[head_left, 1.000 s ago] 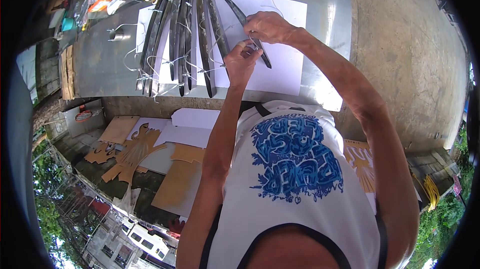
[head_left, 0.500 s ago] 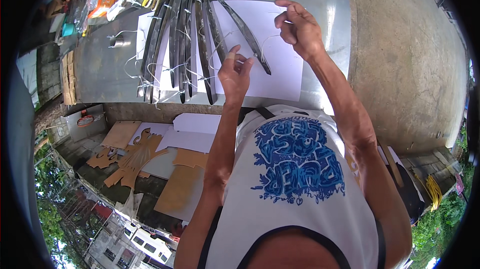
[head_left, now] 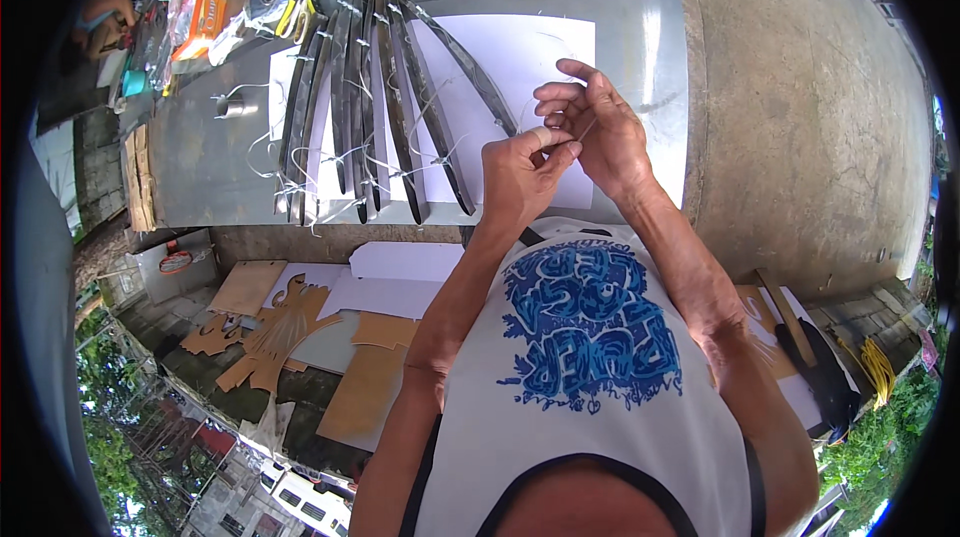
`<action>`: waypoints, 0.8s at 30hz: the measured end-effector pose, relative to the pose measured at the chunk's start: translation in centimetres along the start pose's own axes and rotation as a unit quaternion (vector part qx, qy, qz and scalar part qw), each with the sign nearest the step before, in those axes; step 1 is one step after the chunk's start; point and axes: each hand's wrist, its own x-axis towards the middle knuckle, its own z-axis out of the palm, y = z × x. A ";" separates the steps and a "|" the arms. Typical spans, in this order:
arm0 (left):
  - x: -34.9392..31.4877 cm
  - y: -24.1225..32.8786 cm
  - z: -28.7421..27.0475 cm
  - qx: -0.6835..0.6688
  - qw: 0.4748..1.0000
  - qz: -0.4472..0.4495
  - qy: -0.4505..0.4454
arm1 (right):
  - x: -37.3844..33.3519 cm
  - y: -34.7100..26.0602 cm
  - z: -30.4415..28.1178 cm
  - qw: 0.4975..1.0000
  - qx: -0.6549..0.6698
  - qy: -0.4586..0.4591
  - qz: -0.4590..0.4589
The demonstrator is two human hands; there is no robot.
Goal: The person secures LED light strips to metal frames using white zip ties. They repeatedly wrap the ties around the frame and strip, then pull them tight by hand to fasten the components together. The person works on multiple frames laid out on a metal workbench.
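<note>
Several long black strips (head_left: pixel 400 122) lie fanned out on white paper (head_left: pixel 560 37), with thin white string (head_left: pixel 365 92) tied and looped around them. Above the lower end of the rightmost strip (head_left: pixel 470 72), my two hands meet. My left hand (head_left: pixel 522 175), with a light band around one finger, is closed, thumb and forefinger pinched on a fine string. Close against it, my right hand (head_left: pixel 610 137) has its fingers loosely curled around the same string, part of which crosses its palm. The fingers cover that strip's tip.
The metal-topped table (head_left: pixel 190 137) carries a small metal ring (head_left: pixel 232 108), yellow-handled pliers (head_left: pixel 288 17) and an orange box (head_left: pixel 203 22). Cut brown boards (head_left: pixel 285 322) lie below the table edge at left. A bundle of yellow cord (head_left: pixel 878 372) sits at lower right.
My right hand has come down and my left hand has moved right, so they now meet. The rightmost strip's lower end has gone behind my fingers.
</note>
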 end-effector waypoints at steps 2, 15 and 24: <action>0.1 -0.1 -0.3 -0.078 0.997 -0.011 -0.004 | -0.1 -0.6 0.1 1.000 -0.010 -0.002 -0.008; -0.3 0.0 -3.6 -0.155 0.984 -0.089 -0.028 | -1.8 -3.1 -3.6 0.816 -0.532 -0.044 -0.222; -0.9 -1.2 -3.2 0.012 0.999 0.049 0.011 | -2.0 -3.3 -4.1 0.810 -0.567 -0.074 -0.132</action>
